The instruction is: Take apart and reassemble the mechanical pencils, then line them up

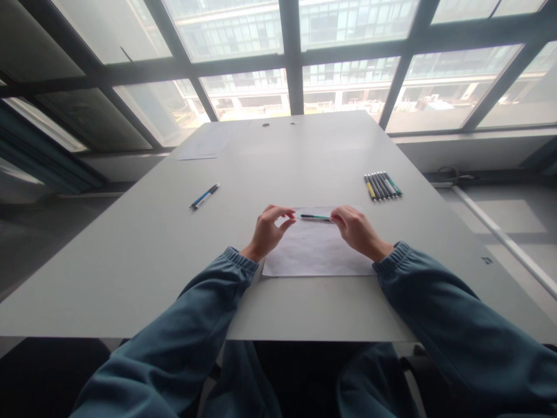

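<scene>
Between my hands, just above the white paper [319, 249], stretches a thin pale rod [298, 218], possibly a pen refill; its exact kind is too small to make out. My left hand [268, 231] pinches its left end between thumb and fingertips. At the other end, my right hand [354, 227] is closed with thumb and index finger together, covering that tip. Right behind the rod, a black and green pen [308, 216] shows, partly hidden by the right fingers. The sheet of paper lies flat under both hands.
On the white table [165, 278], a row of several pens [383, 186] lies to the right. Two pens, one a blue pen [203, 195], lie side by side on the left. Papers [202, 145] rest at the far left, near the windows.
</scene>
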`<state>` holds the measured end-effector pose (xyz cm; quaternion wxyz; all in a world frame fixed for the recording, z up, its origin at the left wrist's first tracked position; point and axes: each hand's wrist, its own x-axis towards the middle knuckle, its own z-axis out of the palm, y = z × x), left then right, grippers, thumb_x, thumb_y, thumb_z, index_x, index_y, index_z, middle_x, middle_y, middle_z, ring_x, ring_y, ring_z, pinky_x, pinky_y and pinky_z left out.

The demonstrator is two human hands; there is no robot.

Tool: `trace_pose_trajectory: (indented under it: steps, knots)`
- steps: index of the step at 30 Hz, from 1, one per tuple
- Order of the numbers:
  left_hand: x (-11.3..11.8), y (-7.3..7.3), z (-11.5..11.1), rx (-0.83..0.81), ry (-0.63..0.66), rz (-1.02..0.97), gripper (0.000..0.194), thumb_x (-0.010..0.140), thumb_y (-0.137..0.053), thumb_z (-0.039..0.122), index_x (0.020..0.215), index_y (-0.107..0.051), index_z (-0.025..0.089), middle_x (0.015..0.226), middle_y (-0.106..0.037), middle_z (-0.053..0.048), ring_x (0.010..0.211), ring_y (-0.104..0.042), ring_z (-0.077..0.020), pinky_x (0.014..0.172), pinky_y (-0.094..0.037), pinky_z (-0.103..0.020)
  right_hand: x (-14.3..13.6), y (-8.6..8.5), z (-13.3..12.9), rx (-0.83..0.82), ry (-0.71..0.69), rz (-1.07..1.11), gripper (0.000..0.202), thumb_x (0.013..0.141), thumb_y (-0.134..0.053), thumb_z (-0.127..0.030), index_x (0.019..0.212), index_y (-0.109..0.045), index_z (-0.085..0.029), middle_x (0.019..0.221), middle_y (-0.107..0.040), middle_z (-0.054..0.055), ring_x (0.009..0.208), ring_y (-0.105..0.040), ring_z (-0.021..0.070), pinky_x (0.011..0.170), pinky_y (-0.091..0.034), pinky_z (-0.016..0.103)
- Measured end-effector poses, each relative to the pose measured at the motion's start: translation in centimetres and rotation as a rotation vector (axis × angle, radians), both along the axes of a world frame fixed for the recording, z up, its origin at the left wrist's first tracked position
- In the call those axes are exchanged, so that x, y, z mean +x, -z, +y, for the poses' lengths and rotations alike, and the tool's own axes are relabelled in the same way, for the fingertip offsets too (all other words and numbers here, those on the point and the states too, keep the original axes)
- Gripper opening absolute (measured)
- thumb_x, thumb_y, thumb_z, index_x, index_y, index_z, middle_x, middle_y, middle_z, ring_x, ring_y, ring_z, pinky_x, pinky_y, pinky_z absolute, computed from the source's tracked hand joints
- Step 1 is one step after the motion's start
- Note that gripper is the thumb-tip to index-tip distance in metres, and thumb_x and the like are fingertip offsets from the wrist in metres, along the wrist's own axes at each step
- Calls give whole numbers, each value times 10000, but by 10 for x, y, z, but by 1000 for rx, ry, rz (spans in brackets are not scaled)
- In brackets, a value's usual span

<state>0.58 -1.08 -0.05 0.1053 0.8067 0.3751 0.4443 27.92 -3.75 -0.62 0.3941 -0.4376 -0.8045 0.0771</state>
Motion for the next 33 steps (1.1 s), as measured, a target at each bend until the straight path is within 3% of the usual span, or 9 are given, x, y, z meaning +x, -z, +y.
trace_pose_trajectory:
  steps: [21, 33]
  knots:
    - [1, -2, -1, 39, 35, 27, 168, 872, -766, 251, 1027, -712, 214, 888, -762, -23, 840, -632, -182, 792, -552, -340, -1, -2, -1, -2, -13, -34, 165, 996, -508, -198, 860, -603, -199, 826, -656, 82, 785, -599, 222, 738, -462, 334]
    - [4, -2, -4, -3, 96, 39, 182, 889, -746, 252, 1066, -718, 217, 909, -766, -31, 849, -658, -179, 824, -565, -345, -5, -6, -5, -15, -126, -72, 133, 1009, -517, -203, 960, -640, -203, 896, -668, 80, 855, -599, 224, 791, -474, 346]
